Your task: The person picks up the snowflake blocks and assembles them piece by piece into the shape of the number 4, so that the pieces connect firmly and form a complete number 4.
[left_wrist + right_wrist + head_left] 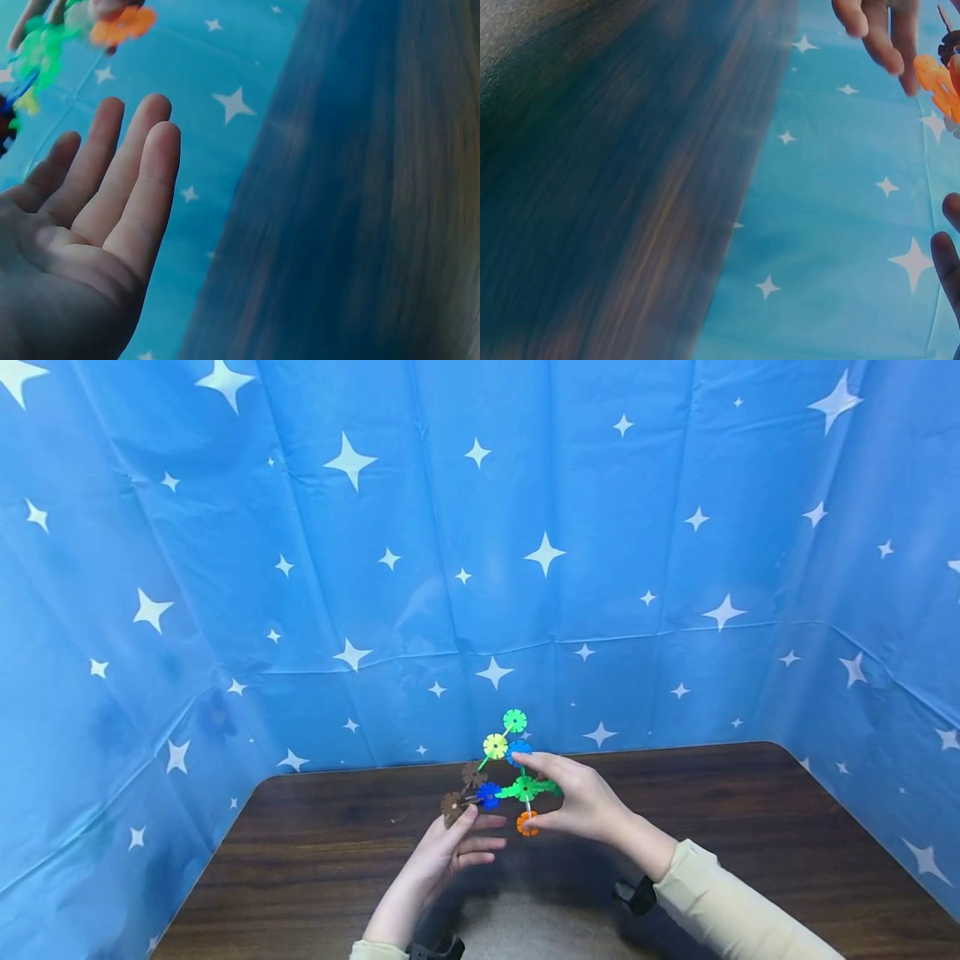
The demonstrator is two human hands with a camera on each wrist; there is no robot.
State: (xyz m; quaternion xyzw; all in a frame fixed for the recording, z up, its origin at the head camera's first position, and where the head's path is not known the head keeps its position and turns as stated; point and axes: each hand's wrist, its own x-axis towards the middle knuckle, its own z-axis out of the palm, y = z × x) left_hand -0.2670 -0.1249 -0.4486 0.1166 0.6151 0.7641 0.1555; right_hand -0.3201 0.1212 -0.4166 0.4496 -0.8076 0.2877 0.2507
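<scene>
Above the table, both hands hold a toy built of notched interlocking plastic discs. My left hand (438, 856) has its thumb against a brown disc (452, 807) at the toy's lower left; its other fingers stretch out in the left wrist view, where that thumb is outside the frame. My right hand (588, 797) spans the other side, thumb at the orange disc (528, 824) and index finger at a blue disc (519, 752). A green disc (526, 789) and a darker blue disc (489, 796) join the middle. Yellow (495, 747) and green discs rise at the top.
A dark wood-grain table (315, 835) lies below the hands. Behind it and along its sides hangs a blue curtain (420, 610) with white stars. Black bands (636, 896) circle both wrists, next to pale sleeves (727, 893).
</scene>
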